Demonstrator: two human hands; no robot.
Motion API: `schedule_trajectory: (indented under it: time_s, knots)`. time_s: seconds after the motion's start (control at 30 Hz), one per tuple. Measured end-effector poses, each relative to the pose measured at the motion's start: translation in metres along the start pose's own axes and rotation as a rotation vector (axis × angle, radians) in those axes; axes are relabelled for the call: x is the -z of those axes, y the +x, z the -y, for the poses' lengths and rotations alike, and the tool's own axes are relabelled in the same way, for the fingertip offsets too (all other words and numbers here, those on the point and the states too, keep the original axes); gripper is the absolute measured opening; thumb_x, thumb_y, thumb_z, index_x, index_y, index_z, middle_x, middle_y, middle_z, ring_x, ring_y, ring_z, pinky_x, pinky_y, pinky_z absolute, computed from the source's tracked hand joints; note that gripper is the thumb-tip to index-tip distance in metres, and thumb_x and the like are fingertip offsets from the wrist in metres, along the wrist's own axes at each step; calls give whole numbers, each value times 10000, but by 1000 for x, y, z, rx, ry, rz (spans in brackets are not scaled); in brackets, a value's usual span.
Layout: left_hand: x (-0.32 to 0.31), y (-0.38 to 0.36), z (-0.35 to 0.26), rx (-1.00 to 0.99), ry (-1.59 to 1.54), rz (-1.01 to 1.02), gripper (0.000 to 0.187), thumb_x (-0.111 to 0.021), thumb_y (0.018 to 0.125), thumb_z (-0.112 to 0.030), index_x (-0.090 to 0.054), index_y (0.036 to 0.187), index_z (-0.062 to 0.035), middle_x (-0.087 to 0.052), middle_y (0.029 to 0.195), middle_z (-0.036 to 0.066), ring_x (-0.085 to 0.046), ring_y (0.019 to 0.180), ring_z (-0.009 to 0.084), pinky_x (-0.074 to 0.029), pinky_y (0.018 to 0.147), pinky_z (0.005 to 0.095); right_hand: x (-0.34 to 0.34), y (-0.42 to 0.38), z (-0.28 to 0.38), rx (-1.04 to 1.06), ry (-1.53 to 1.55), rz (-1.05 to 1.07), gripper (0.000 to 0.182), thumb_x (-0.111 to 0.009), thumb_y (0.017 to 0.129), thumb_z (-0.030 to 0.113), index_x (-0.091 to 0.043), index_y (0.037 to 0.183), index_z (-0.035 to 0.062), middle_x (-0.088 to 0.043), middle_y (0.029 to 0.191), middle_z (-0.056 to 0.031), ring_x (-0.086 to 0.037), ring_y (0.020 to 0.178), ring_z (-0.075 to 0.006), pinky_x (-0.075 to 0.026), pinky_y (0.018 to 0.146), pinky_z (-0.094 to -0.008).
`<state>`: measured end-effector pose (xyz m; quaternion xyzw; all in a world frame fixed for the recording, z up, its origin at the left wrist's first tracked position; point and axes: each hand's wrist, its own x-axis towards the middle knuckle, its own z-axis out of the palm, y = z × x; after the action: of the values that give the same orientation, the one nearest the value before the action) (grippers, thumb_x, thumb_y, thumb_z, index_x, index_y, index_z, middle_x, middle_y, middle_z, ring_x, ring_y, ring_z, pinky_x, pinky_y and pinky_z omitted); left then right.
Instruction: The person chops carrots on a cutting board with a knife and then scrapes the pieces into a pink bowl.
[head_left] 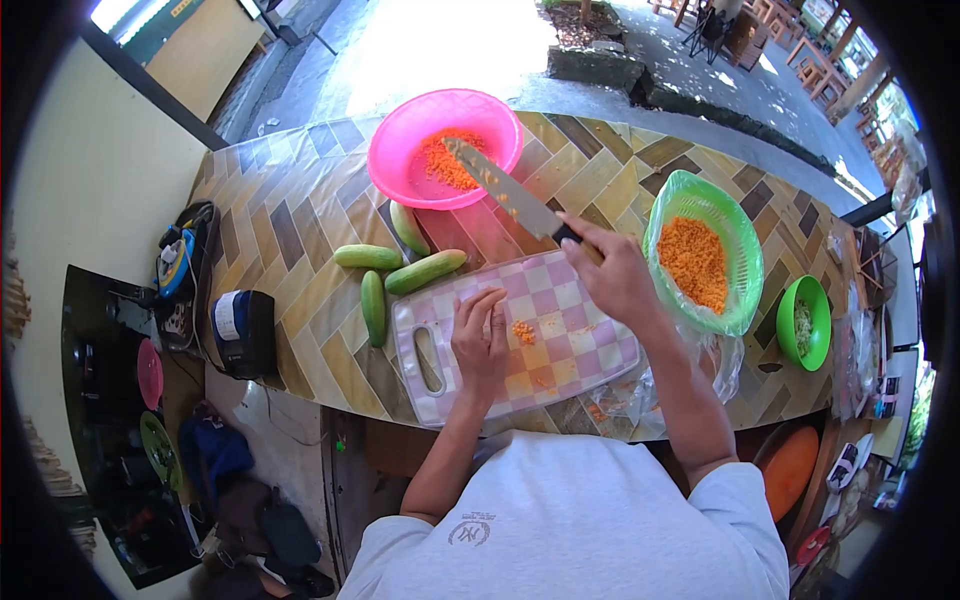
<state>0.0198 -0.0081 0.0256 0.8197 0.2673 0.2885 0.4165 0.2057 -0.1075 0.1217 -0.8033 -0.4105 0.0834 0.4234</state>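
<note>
My right hand (612, 268) grips a kitchen knife (507, 196) by its dark handle. The blade is raised and slants up to the left, its tip over the pink bowl (497, 187); orange bits cling to the steel. My left hand (480, 338) rests on the pink-and-white checkered cutting board (585, 345), fingers stretched forward and slightly bent, with nothing visible in it. Just right of its fingers lies a small heap of finely chopped carrot (523, 332). More chopped carrot (450, 160) sits inside the pink bowl.
Several cucumbers (425, 271) lie left of the board. At the right stand a green basket (742, 250), lined with plastic and holding chopped carrot (692, 265), and a green bowl (818, 310) with pale shreds. A clear plastic bag (715, 365) lies beside the board. A black device (243, 333) stands left.
</note>
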Motion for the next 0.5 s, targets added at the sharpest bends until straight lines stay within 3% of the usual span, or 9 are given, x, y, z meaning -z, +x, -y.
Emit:
schedule_trajectory:
  time_s: [0.07,0.1,0.13,0.2,0.3,0.43,0.5]
  knots:
    - [-2,1,-2,-103,332,69,436,-498,1012,-229,-508,1369,22,-499,1401,223,-394,1398,353,-174,1189,533,9,-41,2,-104,71,29,374,-618,913,221,-658,1239,42,-708,900,-228,-676,741,-370,-522,701,-432]
    - [-3,1,-3,-158,498,104,498,-478,1018,-272,-469,1416,28,-435,1483,239,-320,1450,370,-100,1209,550,13,-61,2,-183,91,59,381,-621,914,210,-652,1258,49,-703,872,-211,-655,733,-353,-506,731,-428]
    - [-5,0,1,-151,524,191,542,-459,1019,-304,-426,1441,35,-366,1523,236,-266,1471,366,-77,1211,547,17,-81,1,-259,110,90,389,-624,914,199,-646,1276,57,-699,844,-193,-635,725,-336,-489,761,-425]
    - [-9,-10,10,-130,578,360,634,-421,1022,-369,-340,1492,49,-230,1603,229,-159,1511,359,-30,1214,540,15,-125,-16,-158,-109,8,418,-618,919,188,-627,1322,80,-653,788,-139,-562,718,-297,-433,803,-416]
    - [-14,-27,-1,-217,534,480,682,-396,1016,-394,-275,1517,53,-211,1613,219,-193,1504,363,-30,1215,537,23,-177,-22,-293,-344,52,452,-609,923,172,-597,1370,105,-606,759,-100,-528,759,-266,-382,820,-396]
    - [-17,-38,-12,-224,193,568,730,-383,1013,-444,-262,1515,72,-192,1613,241,-147,1516,357,-25,1215,534,30,-220,-28,-275,-477,32,467,-605,922,160,-584,1387,118,-602,751,-77,-514,761,-255,-370,788,-394]
    - [-7,-36,-11,-197,302,412,740,-365,1014,-454,-251,1517,75,-184,1613,248,-140,1517,360,-2,1208,551,38,-232,-23,-315,-520,45,474,-606,921,157,-580,1392,123,-592,738,-70,-510,770,-251,-365,787,-395]
